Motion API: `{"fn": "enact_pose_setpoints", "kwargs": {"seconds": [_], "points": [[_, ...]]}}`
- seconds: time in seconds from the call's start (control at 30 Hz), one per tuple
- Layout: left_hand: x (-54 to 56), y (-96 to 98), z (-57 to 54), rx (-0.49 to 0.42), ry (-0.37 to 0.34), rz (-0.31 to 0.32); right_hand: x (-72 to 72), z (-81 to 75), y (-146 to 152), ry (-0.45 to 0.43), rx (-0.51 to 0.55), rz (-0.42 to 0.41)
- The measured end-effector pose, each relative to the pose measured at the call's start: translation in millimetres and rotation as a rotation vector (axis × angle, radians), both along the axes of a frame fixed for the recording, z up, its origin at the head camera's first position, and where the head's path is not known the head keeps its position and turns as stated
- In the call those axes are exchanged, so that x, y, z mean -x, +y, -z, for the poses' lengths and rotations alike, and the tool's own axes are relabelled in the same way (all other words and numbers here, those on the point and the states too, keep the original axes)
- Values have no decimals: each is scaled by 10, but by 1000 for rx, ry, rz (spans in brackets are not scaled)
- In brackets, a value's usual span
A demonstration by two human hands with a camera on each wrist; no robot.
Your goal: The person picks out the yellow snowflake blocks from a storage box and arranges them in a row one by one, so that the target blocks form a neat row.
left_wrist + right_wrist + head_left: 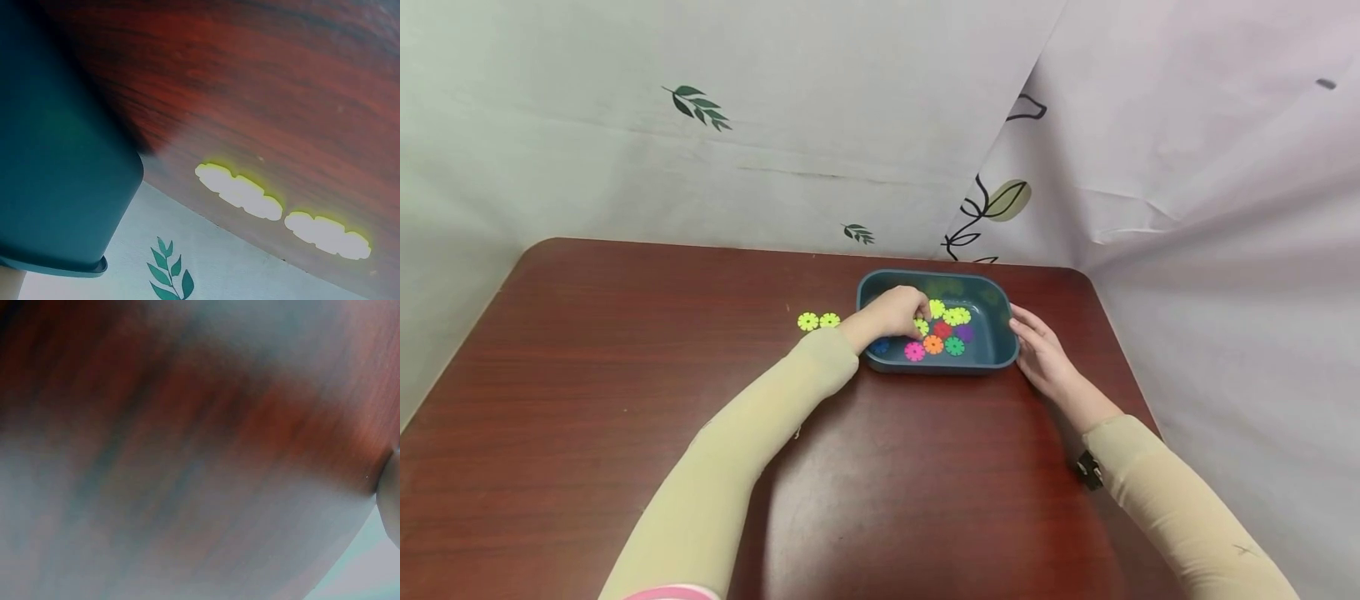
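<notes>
A dark teal plastic basin on the table holds several flower-shaped plastic discs. My left hand reaches in over its left side, with thumb and forefinger curled at a yellow disc. Close to those fingertips lie more yellow discs, a red disc, an orange disc, a pink disc, a green disc, a purple disc and a blue disc. My right hand rests against the basin's right outer wall, fingers extended.
Left of the basin, two yellow discs lie side by side on the brown wooden table. A pale cloth with leaf prints hangs behind the table's far edge and along its right side.
</notes>
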State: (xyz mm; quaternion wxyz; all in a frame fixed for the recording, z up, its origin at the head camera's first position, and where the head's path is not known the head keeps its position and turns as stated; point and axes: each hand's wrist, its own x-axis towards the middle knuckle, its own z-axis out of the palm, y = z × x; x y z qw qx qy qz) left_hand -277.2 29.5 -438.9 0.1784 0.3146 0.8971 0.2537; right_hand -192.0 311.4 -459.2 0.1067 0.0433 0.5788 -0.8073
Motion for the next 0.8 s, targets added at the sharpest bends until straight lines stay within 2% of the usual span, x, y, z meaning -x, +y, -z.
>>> {"fn": "enact_pose_setpoints", "kwargs": {"seconds": [0.2,0.43,0.8], "points": [[-10,-6,-10,-11,6,2,7,-1,-6,-10,-9,4],[-19,12,-1,-9,40,32,-1,11,14,1,2,-1],[-27,-51,-91,-138,3,10,-4,9,14,2,0,-4]]}}
